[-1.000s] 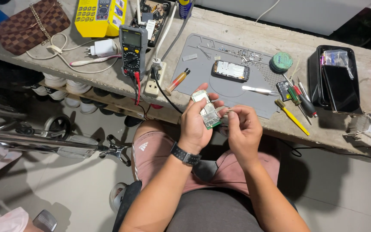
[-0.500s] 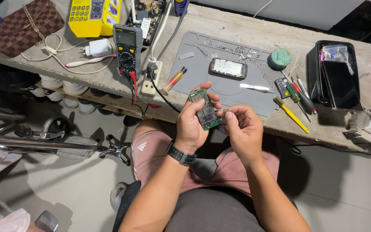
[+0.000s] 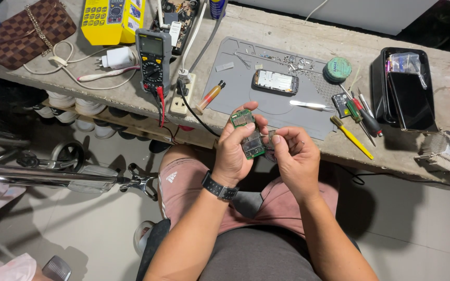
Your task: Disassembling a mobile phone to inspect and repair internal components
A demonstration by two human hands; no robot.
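Tilted upright since before, the board (image 3: 248, 134) sits gripped in the left hand (image 3: 235, 151) — right hand (image 3: 294, 156) pinches its edge.

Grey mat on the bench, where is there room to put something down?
The grey mat is bare at its left, between the brown tube and the phone. Its right edge is crowded with tweezers and screwdrivers.
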